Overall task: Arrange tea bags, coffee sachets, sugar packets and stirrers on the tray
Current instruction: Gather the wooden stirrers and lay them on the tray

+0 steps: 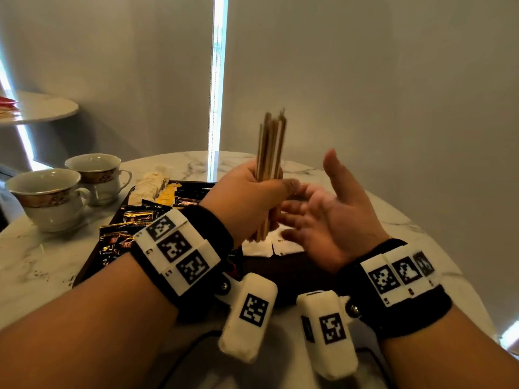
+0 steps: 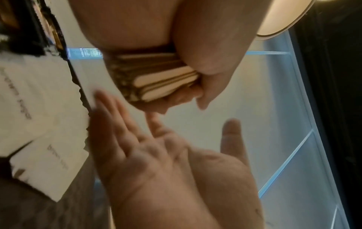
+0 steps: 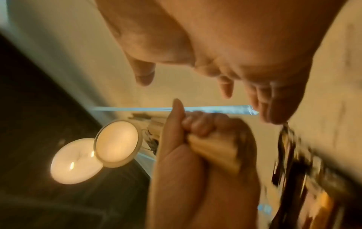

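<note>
A bundle of thin, pale wooden stirrers [image 1: 270, 153] stands nearly upright in the person's left hand [image 1: 250, 197], whose fingers are curled tight round the lower middle of the sticks, above the dark rectangular tray [image 1: 92, 259] on the white marble table [image 1: 33, 259]. The long axis runs almost vertical, the uneven upper ends fanning slightly toward the wall and the lower ends pointing down at the white paper sugar packets [image 1: 280, 244] lying on the tray. The right hand [image 1: 331, 217] waits just beside it, palm turned in, fingers straight and spread, holding nothing. The sticks look light and stiff but loose against one another, so I would judge they could slide or splay if the grip slackens; taking them round the middle and squaring the lower ends against the flat palm seems the sound way. Dark foil coffee sachets [image 1: 132, 220] and pale tea bags [image 1: 148, 182] lie on the tray's left side.
</note>
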### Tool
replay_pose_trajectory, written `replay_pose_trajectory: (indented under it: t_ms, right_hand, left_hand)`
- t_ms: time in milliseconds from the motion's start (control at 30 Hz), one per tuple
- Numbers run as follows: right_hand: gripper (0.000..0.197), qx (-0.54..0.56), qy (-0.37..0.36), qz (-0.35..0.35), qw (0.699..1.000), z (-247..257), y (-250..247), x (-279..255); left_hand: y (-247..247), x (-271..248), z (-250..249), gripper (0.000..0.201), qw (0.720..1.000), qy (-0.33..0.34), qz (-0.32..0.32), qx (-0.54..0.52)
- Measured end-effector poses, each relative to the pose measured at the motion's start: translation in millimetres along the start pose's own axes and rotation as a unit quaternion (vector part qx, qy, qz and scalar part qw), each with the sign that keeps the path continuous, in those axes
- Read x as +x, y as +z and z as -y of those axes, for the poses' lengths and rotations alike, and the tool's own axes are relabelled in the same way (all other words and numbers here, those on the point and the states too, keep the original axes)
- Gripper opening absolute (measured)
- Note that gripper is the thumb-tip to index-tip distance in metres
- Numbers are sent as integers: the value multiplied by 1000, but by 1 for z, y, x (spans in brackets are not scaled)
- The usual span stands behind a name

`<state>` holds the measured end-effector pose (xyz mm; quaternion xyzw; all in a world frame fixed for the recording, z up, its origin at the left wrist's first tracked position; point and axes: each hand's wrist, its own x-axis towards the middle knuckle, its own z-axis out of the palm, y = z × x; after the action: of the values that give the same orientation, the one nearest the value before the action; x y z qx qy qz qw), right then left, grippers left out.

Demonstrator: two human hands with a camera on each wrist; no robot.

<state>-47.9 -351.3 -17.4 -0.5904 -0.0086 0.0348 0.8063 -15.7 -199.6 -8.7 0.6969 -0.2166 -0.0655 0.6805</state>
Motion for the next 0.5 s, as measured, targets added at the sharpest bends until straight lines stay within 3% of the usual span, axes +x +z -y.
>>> replay_pose_trajectory:
  t_ms: [67, 133, 200, 300, 400, 500]
  right_hand:
    - [84, -67, -61, -41, 995, 6, -3, -2]
    - [80, -95, -82, -36, 991, 7, -4, -5]
    - [64, -147, -107, -51, 982, 6, -2, -8]
    - [33, -221, -141, -91, 961, 6, -1, -6]
    - [33, -239, -145, -124, 952, 5, -3, -3]
    - [39, -265, -135, -129, 946, 5, 0, -6]
  left_hand:
    - [0, -4, -3, 15, 994, -42, 66, 75]
    - [4, -8, -4, 13, 976, -53, 131, 162]
    - [10, -10, -4, 11, 962, -58, 161, 215]
    - [13, -10, -5, 15, 968, -67, 149, 190]
    - [17, -10, -4, 22, 973, -53, 128, 183]
    - [21, -12, -1, 13, 971, -23, 100, 217]
